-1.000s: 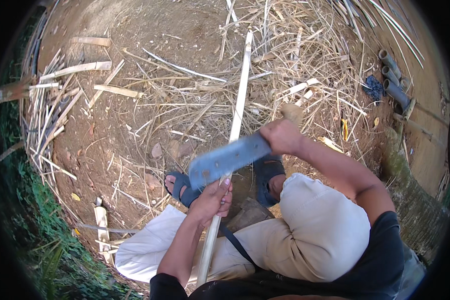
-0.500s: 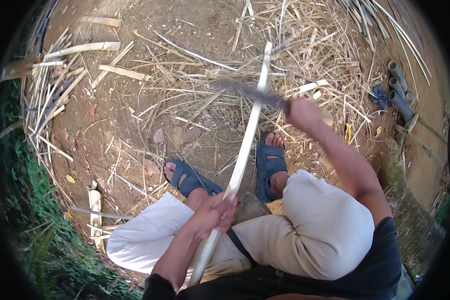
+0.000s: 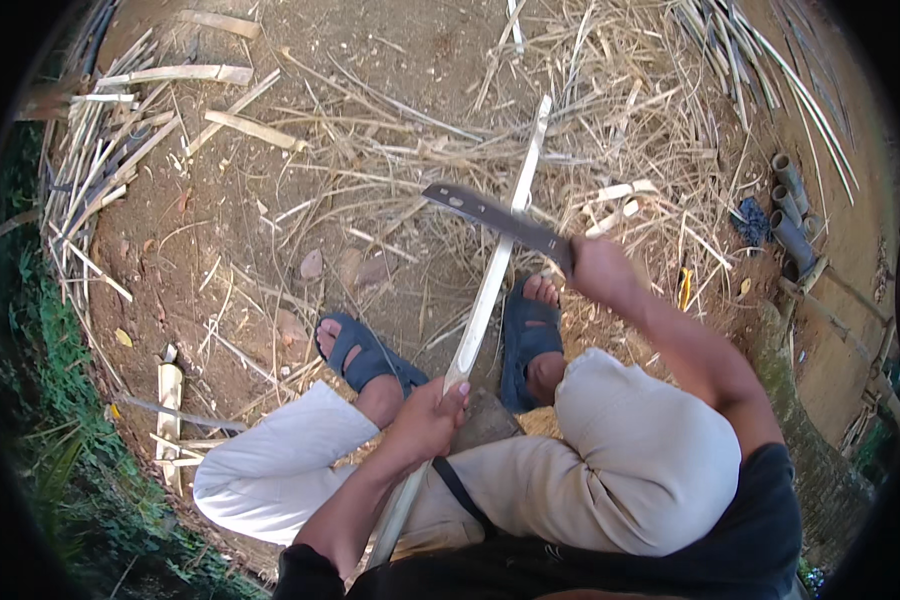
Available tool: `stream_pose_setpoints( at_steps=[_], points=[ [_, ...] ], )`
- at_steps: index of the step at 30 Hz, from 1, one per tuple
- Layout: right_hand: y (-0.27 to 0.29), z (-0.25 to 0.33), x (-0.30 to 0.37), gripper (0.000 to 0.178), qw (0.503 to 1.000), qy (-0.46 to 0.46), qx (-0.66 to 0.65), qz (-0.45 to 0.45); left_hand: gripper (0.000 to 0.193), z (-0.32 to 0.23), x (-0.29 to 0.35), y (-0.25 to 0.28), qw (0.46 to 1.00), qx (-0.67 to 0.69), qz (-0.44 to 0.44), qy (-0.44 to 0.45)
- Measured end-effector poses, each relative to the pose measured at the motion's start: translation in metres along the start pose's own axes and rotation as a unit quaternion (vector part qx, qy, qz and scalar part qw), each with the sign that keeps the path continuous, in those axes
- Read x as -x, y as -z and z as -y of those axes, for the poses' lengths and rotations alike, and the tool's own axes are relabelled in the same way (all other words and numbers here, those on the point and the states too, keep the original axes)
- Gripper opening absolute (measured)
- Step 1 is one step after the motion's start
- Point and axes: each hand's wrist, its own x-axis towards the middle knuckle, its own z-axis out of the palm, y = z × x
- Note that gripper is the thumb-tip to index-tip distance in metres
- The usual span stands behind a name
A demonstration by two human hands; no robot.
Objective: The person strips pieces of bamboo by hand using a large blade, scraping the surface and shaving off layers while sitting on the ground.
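A long pale bamboo strip (image 3: 485,305) slants up and away from my lap, out between my sandalled feet. My left hand (image 3: 428,422) is closed around its lower part, above my thigh. In my right hand (image 3: 602,268) is the handle of a machete (image 3: 490,212), mostly hidden by the fingers. The dark blade points left and lies across the upper part of the strip; whether its edge touches the strip I cannot tell. Under the left hand, between my legs, shows a grey-brown block (image 3: 488,420).
Thin shavings (image 3: 610,120) cover the ground ahead. Split bamboo pieces (image 3: 100,195) are heaped at the left, and long strips (image 3: 735,60) lie at the far right. Bamboo tubes (image 3: 790,225) lie at the right beside a dark tangled bundle (image 3: 752,222). Another blade (image 3: 195,415) lies near my left knee.
The machete has moved a little down along the strip toward me, its blade now sharper to see. My left hand keeps its grip. The whole view has shifted slightly.
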Motion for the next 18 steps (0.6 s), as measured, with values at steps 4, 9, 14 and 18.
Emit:
stream_pose_setpoints(
  at_steps=[4,9,14,18],
  points=[
    [-0.005,0.04,0.048,0.033,0.96,0.272,0.045,-0.047,0.03,0.022,-0.011,-0.005,0.986,-0.086,-0.064,-0.127],
    [0.008,-0.038,-0.019,0.022,0.999,-0.032,-0.008,0.013,0.03,0.017,0.008,-0.009,0.982,-0.129,-0.057,-0.126],
    [-0.02,0.008,0.03,0.021,0.988,0.131,-0.029,-0.079,0.029,0.022,0.004,-0.01,0.979,-0.15,-0.059,-0.121],
    [-0.021,-0.02,-0.003,0.026,0.983,0.132,0.121,-0.036,0.028,0.027,0.029,-0.01,0.983,-0.133,-0.062,-0.114]
  ],
)
